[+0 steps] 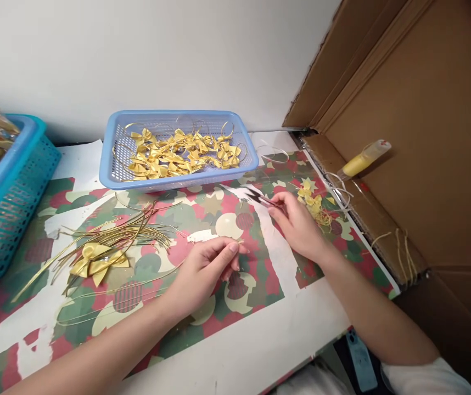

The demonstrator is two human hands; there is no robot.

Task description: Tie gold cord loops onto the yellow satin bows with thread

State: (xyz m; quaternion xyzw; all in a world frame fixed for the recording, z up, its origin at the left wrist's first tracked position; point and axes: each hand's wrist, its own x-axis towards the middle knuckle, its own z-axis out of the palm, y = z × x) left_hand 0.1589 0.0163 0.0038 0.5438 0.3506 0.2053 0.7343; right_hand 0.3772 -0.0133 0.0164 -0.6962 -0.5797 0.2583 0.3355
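Scissors [260,197] in rt hand [297,225], bows [313,204] beside, basket [110,164] behind

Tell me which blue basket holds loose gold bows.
The light blue basket by the wall, centre, bows lying loose inside. The teal basket at left holds bagged ones.

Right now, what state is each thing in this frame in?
left hand: pinching a thin gold cord.
right hand: gripping small dark snips, blades apart.
light blue basket: holding yellow bows with loops.
finished bow: lying flat on the patterned table cover.
gold cords: loose, fanned out.
glue bottle: lying tilted against cardboard.
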